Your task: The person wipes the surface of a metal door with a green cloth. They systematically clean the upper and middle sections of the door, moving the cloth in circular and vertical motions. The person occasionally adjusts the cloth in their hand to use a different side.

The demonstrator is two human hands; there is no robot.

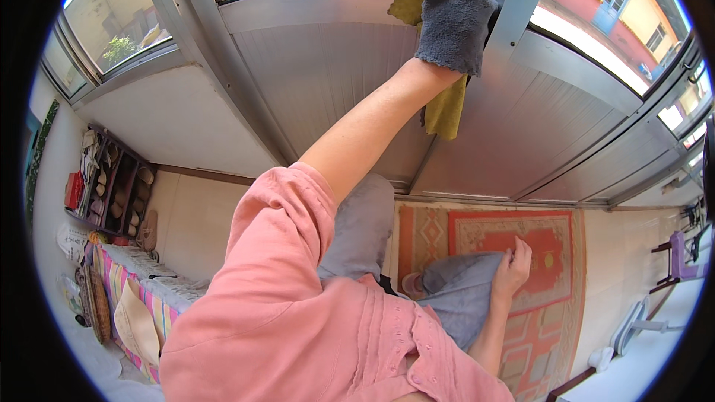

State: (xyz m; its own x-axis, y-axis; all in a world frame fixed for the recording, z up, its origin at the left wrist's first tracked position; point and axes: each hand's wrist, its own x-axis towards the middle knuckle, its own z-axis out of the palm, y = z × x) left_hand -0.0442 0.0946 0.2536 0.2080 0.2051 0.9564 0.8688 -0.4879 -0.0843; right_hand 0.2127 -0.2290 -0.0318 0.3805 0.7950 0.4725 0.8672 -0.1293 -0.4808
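Note:
My left arm reaches up and forward to a metal-framed glass door (pixel 328 37). A thick grey cleaning cloth (pixel 456 22) wraps my left hand, so its fingers are hidden. Yellow-green cloth (pixel 445 113) hangs below the hand, and more of it sticks out to the left; I cannot tell whether it is the grey cloth's other side or a separate piece. The cloth lies against the door's upright frame, beside the lower edge of the glass. My right hand (pixel 512 266) is beside my bent knee, with nothing in it and its fingers loosely extended.
A patterned orange-red rug (pixel 544 234) covers floor on the right. At the left stand a shoe rack (pixel 112 186) and a striped-cloth-covered piece (pixel 126 268) with a pale hat (pixel 138 320). A purple chair (pixel 676 257) and a white fan (pixel 633 324) are at far right.

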